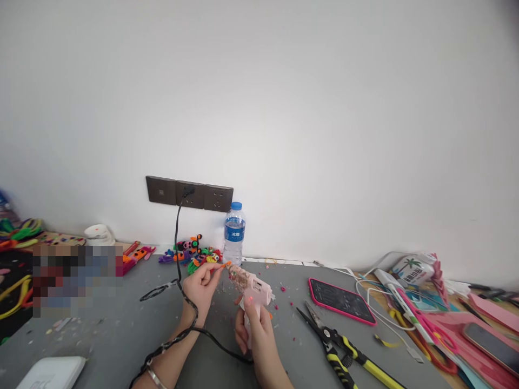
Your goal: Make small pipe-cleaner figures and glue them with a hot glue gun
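Observation:
My right hand is wrapped round the handle of a pale pink hot glue gun, whose nozzle end points up and to the left. Between the fingertips of my left hand is pinched a small orange piece, right at the nozzle; whether they touch I cannot tell. The glue gun's black cord loops across my left forearm and runs up to the wall socket. Behind my left hand lie several colourful pipe-cleaner figures.
A water bottle stands against the wall. To the right lie yellow-and-black pliers, a pink-cased phone and white cables. A white box sits at the lower left. Small scraps dot the grey mat.

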The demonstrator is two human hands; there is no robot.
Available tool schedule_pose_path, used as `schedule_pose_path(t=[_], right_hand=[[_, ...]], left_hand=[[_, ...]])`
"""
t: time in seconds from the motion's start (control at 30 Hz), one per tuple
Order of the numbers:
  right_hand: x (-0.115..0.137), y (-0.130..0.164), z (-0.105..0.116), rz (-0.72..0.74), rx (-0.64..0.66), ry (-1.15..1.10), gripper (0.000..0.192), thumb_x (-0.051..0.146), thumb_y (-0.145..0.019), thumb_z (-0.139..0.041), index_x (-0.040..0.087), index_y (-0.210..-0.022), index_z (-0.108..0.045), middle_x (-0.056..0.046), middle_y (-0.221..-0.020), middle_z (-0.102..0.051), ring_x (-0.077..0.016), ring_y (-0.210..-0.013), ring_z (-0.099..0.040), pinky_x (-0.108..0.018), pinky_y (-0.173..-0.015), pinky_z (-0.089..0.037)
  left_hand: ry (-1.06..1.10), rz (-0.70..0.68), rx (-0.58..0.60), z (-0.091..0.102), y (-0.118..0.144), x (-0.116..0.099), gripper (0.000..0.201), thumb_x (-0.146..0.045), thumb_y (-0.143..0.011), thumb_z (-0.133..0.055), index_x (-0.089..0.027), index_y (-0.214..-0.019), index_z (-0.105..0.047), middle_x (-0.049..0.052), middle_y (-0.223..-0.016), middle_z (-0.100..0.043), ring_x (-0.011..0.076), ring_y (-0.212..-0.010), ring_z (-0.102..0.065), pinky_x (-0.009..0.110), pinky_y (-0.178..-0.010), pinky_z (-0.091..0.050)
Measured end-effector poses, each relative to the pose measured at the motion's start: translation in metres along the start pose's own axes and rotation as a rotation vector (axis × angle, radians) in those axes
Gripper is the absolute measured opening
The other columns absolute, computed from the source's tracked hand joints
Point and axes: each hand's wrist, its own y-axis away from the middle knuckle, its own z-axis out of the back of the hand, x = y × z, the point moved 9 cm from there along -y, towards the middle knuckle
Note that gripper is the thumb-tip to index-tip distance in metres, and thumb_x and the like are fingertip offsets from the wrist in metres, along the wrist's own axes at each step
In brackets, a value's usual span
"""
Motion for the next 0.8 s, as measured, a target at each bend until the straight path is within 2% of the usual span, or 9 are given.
schedule_pose_path(t=[0.33,0.5,0.67,0.8], right_hand=[[-0.002,-0.001,0.001,-0.004,-0.007,0.028,0.058,0.074,-0.069,-0.061,0.017,-0.078,-0.053,0.013,-0.036,-0.035,-0.0020,-0.024,-0.022,-0.014,-0.026,-0.019],[0.003,-0.001,-0.002,-0.035,-0.009,0.059,0.062,0.078,-0.062,-0.063,0.019,-0.074,-0.050,0.013,-0.034,-0.036,-0.0030,-0.024,-0.026,-0.015,-0.027,-0.019],[0.005,-0.002,-0.001,-0.030,-0.008,0.063,0.063,0.078,-0.062,-0.064,0.019,-0.076,-0.048,0.013,-0.036,-0.036,-0.0027,-0.025,-0.024,-0.016,-0.028,-0.020],[0.010,0.000,-0.002,0.035,0.029,0.060,0.061,0.076,-0.068,-0.061,0.018,-0.083,-0.050,0.013,-0.038,-0.035,-0.0034,-0.028,-0.025,-0.016,-0.030,-0.021]], left_hand=[[0.016,0.042,0.024,0.000,0.000,0.001,0.031,-0.043,-0.084,-0.056,-0.017,-0.075,-0.072,-0.010,-0.049,-0.021,0.0083,-0.041,-0.031,0.018,-0.046,-0.031],[0.012,0.066,0.017,-0.001,0.001,0.006,0.031,-0.044,-0.084,-0.056,-0.017,-0.076,-0.071,-0.010,-0.050,-0.021,0.0088,-0.043,-0.031,0.019,-0.049,-0.034],[0.022,0.076,0.023,-0.002,0.001,0.009,0.032,-0.045,-0.083,-0.057,-0.017,-0.078,-0.071,-0.010,-0.050,-0.023,0.0092,-0.044,-0.035,0.019,-0.050,-0.036],[0.038,0.090,0.032,-0.004,0.000,0.011,0.034,-0.047,-0.083,-0.057,-0.017,-0.078,-0.072,-0.010,-0.050,-0.022,0.0093,-0.043,-0.034,0.020,-0.050,-0.036]])
